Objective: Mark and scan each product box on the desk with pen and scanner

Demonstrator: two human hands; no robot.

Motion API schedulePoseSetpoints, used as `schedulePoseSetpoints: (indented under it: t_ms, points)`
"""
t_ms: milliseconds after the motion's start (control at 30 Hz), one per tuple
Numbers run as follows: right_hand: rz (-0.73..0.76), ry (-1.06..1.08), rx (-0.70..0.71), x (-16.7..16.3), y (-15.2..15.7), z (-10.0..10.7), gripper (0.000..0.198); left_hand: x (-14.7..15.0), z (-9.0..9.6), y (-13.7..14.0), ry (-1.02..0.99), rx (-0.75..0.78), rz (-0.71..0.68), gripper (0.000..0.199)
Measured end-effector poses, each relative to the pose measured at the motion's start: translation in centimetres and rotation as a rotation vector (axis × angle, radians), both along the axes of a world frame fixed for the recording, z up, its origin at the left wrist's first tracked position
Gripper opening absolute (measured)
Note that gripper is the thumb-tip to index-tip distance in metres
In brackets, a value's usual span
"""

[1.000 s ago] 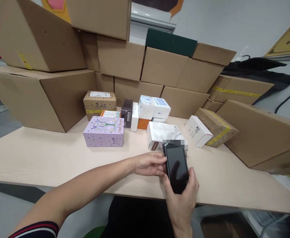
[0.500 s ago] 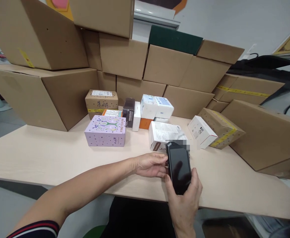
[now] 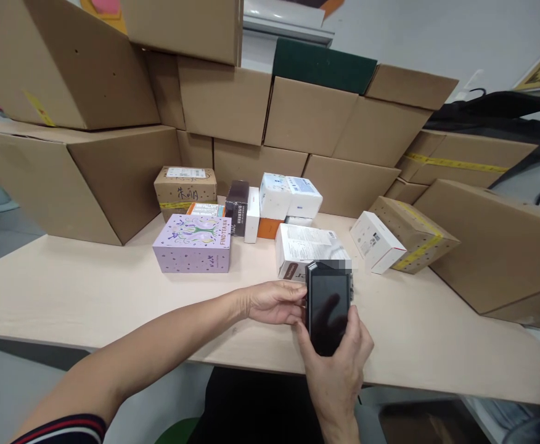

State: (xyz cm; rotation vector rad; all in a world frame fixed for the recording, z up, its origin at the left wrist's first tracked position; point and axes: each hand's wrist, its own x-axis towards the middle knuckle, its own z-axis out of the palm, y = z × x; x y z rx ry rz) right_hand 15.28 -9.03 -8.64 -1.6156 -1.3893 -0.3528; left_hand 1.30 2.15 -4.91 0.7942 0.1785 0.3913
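A thick black handheld device (image 3: 328,308), like a rugged smartphone with a dark screen facing me, is held upright over the table's front part. My right hand (image 3: 337,364) grips its lower end, thumb on the left edge and fingers on the right. From the left, my left hand (image 3: 274,302) pinches the device's side edge; the tips of its fingers are partly hidden behind it. Just behind the device lies a white printed box (image 3: 309,243), its front right part covered by the device. A reflection shows on the screen.
A lilac tea box (image 3: 193,250) sits to the left on the table (image 3: 113,302). Several small boxes stand behind, among them a dark box (image 3: 237,209) and a white-blue pack (image 3: 291,194). On the right a white box (image 3: 376,243) leans against a taped carton (image 3: 420,234). Large cartons (image 3: 311,117) wall the back.
Both hands and the device have shifted slightly left and up, and the device stands a little straighter. The view has tilted slightly. Both hands keep their hold.
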Motion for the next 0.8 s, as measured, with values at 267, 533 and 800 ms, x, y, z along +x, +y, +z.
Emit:
schedulePoseSetpoints:
  t_ms: [267, 533, 800]
  points:
    - [-0.005, 0.027, -0.014, -0.03, -0.04, 0.1, 0.101, 0.01, -0.04, 0.11, 0.021, 0.009, 0.005, 0.042]
    - [-0.006, 0.015, 0.008, -0.17, -0.11, 0.14, 0.1, 0.06, 0.18, -0.08, 0.043, 0.005, 0.025, 0.049]
    - [0.046, 0.067, 0.036, 0.12, -0.15, 0.0, 0.097, 0.14, 0.07, -0.03, 0.033, 0.011, 0.006, 0.05]
